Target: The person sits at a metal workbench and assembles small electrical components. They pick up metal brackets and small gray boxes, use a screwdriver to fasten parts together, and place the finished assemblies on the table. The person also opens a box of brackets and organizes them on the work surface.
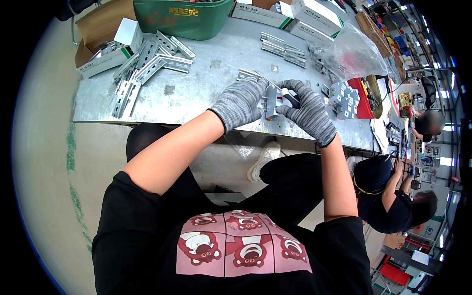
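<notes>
My left hand [241, 102], in a grey striped knit glove, is closed on the left side of a small grey electrical module [272, 104] near the table's front edge. My right hand [309, 112], gloved alike, grips a screwdriver [291, 98] with a black and white handle. Its thin shaft slants up and left over the module, and where the tip ends I cannot make out. The right thumb lies close to the module's right side. Just beyond my left fingertips shows a slotted metal rail [247, 74], partly covered by the hand.
Loose slotted rails [147, 69] pile at left beside an open carton [101, 59]. A green bin [183, 22] stands behind. More rails [282, 49], a plastic bag [351, 54], grey modules [344, 101] and a red bin [364, 98] are rightward. A co-worker [398, 201] sits at right.
</notes>
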The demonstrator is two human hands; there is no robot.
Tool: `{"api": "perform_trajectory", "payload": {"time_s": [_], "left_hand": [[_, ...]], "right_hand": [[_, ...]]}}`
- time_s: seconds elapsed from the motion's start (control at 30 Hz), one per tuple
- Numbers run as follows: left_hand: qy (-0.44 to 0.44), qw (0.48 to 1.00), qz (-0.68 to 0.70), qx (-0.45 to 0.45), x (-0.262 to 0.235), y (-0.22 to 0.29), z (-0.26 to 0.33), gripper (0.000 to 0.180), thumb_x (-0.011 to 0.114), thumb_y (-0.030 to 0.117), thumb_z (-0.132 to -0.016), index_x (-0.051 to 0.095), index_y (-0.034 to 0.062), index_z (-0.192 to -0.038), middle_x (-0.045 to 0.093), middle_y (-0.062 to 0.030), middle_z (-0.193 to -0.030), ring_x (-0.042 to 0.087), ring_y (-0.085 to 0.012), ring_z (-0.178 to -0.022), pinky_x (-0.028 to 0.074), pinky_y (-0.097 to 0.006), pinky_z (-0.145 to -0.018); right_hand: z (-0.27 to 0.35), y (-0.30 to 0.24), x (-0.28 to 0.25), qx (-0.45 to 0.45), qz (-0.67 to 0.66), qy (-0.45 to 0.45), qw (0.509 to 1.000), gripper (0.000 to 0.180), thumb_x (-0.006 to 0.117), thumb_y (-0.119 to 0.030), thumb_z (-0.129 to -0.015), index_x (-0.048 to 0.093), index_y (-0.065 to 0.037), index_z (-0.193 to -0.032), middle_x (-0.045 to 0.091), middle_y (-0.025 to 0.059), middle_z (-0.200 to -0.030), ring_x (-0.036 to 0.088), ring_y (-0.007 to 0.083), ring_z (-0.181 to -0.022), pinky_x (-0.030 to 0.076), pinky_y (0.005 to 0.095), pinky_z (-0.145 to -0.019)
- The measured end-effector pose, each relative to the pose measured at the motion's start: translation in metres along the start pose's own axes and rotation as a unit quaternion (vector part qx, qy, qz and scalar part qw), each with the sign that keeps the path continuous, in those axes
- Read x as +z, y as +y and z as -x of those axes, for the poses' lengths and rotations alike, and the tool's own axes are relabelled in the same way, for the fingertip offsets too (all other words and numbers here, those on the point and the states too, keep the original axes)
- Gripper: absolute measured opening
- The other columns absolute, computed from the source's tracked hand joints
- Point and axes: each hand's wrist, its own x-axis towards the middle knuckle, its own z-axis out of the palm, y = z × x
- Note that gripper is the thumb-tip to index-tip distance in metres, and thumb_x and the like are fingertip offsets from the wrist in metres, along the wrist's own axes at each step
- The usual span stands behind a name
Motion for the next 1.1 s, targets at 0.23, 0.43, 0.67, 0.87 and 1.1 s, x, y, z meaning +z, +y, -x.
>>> {"api": "perform_trajectory", "payload": {"time_s": [0.23, 0.43, 0.67, 0.87, 1.1], "left_hand": [[0.05, 0.995, 0.038, 0.077, 0.0, 0.0, 0.001, 0.072, 0.075, 0.03, -0.077, 0.045, 0.0121, -0.14, 0.059, -0.021, -0.113, 0.059, -0.036, -0.107, 0.048, -0.044, -0.097], [0.011, 0.998, 0.007, 0.056, -0.005, 0.005, -0.002, 0.068, 0.072, 0.03, -0.08, 0.046, 0.0135, -0.141, 0.058, -0.0191, -0.117, 0.058, -0.0348, -0.108, 0.047, -0.042, -0.098], [-0.001, 0.998, 0.008, 0.054, -0.007, 0.006, -0.001, 0.072, 0.073, 0.04, -0.08, 0.047, 0.0101, -0.139, 0.059, -0.0188, -0.117, 0.059, -0.0339, -0.109, 0.049, -0.042, -0.096], [0.033, 0.997, 0.018, 0.062, 0.005, -0.002, -0.003, 0.068, 0.073, 0.038, -0.079, 0.05, 0.0101, -0.137, 0.059, -0.0185, -0.117, 0.059, -0.0344, -0.11, 0.048, -0.042, -0.098], [0.009, 0.998, 0.018, 0.063, -0.002, 0.001, -0.004, 0.068, 0.074, 0.03, -0.079, 0.048, 0.0102, -0.138, 0.058, -0.0195, -0.12, 0.058, -0.0346, -0.112, 0.047, -0.042, -0.099]], "right_hand": [[0.008, 0.006, 0.01, 0.033, -0.071, 0.033, 0.996, 0.05, 0.079, -0.011, -0.074, 0.056, -0.006, -0.118, 0.065, 0.013, -0.106, 0.065, 0.0226, -0.096, 0.054, 0.0351, -0.084], [0.028, 0.012, 0.007, 0.062, -0.035, 0.162, 0.984, 0.042, 0.077, -0.013, -0.08, 0.052, -0.005, -0.113, 0.053, 0.0051, -0.09, 0.057, 0.0168, -0.08, 0.053, 0.0314, -0.072], [0.088, -0.033, -0.05, 0.006, 0.081, -0.003, 0.997, 0.021, 0.062, -0.01, -0.089, 0.062, -0.002, -0.108, 0.064, 0.0176, -0.095, 0.064, 0.0314, -0.088, 0.052, 0.039, -0.078], [0.082, -0.058, -0.041, 0.05, 0.205, -0.056, 0.976, 0.023, 0.06, -0.015, -0.089, 0.065, -0.004, -0.108, 0.065, 0.0157, -0.095, 0.064, 0.0339, -0.09, 0.052, 0.041, -0.079], [0.073, -0.073, -0.034, 0.061, 0.28, -0.069, 0.955, 0.019, 0.06, -0.011, -0.088, 0.065, -0.004, -0.105, 0.065, 0.0168, -0.089, 0.064, 0.0348, -0.084, 0.051, 0.0431, -0.075]]}}
